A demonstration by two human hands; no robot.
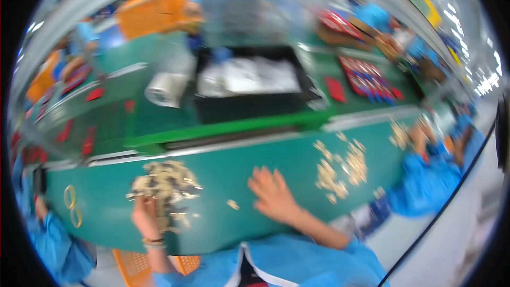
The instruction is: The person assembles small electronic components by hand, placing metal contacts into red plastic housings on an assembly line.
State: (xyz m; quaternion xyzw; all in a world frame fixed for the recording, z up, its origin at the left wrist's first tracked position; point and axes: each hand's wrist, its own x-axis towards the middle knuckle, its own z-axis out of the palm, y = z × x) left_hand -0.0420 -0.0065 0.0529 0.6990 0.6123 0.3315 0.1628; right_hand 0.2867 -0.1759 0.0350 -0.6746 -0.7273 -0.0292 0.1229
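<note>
My left hand [145,217], with bands at its wrist, is at the lower left edge of a pile of small cream-coloured pieces [170,178]. Its fingers reach into the pile and are blurred, so their grip does not show. Some shiny, metallic-looking bits lie among the pieces. To the right, my right hand [273,195] is stretched out low over the green work surface [223,234], fingers spread and holding nothing. A single cream piece [232,204] lies between my hands. Further right is a looser group of similar pieces [342,167].
Beyond the surface, a black bin [249,103] holds white bags, with a white roll [162,90] beside it. A red tray [366,77] sits back right. Co-workers' hands [422,135] are at the far right. Two yellow rings [70,196] lie left. An orange basket [130,267] is below.
</note>
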